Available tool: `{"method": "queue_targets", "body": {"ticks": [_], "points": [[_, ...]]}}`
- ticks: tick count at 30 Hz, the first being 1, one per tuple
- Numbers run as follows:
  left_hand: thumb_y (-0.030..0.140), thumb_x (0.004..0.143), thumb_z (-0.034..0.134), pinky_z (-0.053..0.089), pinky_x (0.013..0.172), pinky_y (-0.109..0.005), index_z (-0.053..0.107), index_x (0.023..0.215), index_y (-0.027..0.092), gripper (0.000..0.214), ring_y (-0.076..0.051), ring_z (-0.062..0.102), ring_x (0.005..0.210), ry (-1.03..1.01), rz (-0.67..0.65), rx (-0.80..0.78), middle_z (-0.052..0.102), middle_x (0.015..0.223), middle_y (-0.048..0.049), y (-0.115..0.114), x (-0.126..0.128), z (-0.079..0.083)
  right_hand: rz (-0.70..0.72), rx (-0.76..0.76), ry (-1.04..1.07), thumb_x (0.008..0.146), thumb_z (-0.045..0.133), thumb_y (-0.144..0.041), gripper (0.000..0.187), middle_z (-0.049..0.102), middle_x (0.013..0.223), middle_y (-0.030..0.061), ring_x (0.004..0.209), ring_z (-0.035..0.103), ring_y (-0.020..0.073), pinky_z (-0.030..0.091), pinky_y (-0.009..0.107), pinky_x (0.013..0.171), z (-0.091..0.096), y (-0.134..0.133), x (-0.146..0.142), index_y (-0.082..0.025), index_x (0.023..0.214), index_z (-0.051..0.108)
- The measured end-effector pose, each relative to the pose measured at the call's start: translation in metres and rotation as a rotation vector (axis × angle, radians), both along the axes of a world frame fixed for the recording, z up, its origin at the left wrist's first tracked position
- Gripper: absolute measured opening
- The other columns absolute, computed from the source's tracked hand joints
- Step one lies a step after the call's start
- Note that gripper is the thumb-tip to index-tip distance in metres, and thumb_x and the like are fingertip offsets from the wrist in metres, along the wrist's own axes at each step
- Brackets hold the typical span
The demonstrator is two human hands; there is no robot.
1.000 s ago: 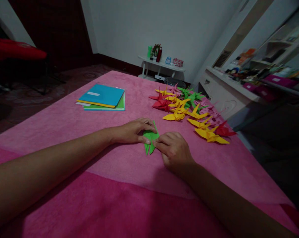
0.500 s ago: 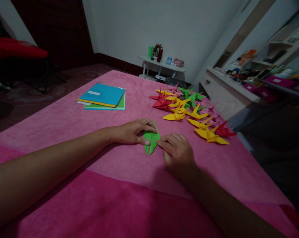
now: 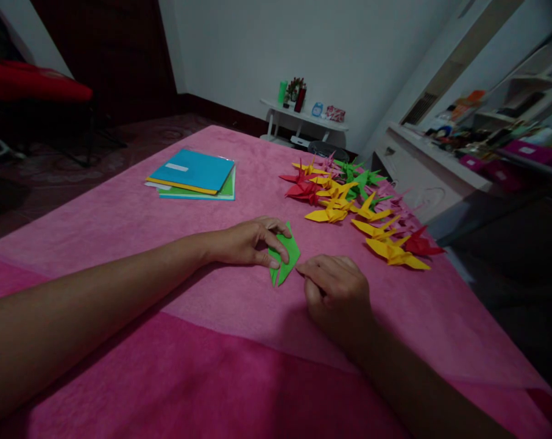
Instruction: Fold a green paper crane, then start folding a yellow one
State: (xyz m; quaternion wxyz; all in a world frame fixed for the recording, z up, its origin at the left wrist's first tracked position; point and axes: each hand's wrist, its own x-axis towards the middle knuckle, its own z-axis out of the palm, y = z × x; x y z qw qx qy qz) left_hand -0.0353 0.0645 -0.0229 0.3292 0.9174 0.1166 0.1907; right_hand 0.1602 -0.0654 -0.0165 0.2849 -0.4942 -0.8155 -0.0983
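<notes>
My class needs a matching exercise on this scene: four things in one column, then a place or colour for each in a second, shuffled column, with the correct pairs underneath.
Column one
1. Left hand
2. Right hand
3. Paper stack
4. Folded paper birds

Column two
A. Blue on top
B. Just right of the green paper
C. Yellow, red, green and pink
D. Resting on the green paper

Pairs: 1-D, 2-B, 3-A, 4-C

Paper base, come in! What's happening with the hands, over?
Left hand spread on folded green paper. Right hand by its right edge, contact unclear. Paper cranes farther right, apart from both.
</notes>
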Motion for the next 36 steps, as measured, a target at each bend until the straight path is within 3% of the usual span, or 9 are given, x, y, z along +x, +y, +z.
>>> {"method": "queue_targets", "body": {"ticks": [13, 36], "points": [[0.029, 0.076, 0.072, 0.033, 0.105, -0.040, 0.074, 0.097, 0.025, 0.022, -0.021, 0.049, 0.117, -0.006, 0.006, -0.001, 0.055, 0.122, -0.0086, -0.0005, -0.0005, -0.0005, -0.059, -0.048, -0.090, 0.075, 0.049, -0.006, 0.025, 0.066, 0.075, 0.0060, 0.070, 0.054, 0.0194, 0.035, 0.033, 0.067, 0.0039, -0.0067, -0.0041, -0.016, 0.084, 0.071], [0.029, 0.074, 0.074, 0.034, 0.104, -0.041, 0.075, 0.097, 0.028, 0.023, -0.022, 0.049, 0.115, -0.049, 0.009, -0.034, 0.055, 0.120, -0.0077, 0.0005, -0.0002, -0.0036, 0.056, -0.090, -0.222, 0.079, 0.048, -0.008, 0.025, 0.063, 0.079, 0.0061, 0.073, 0.049, 0.0198, 0.030, 0.035, 0.068, 0.0023, -0.0015, -0.0062, -0.017, 0.090, 0.068]]}}
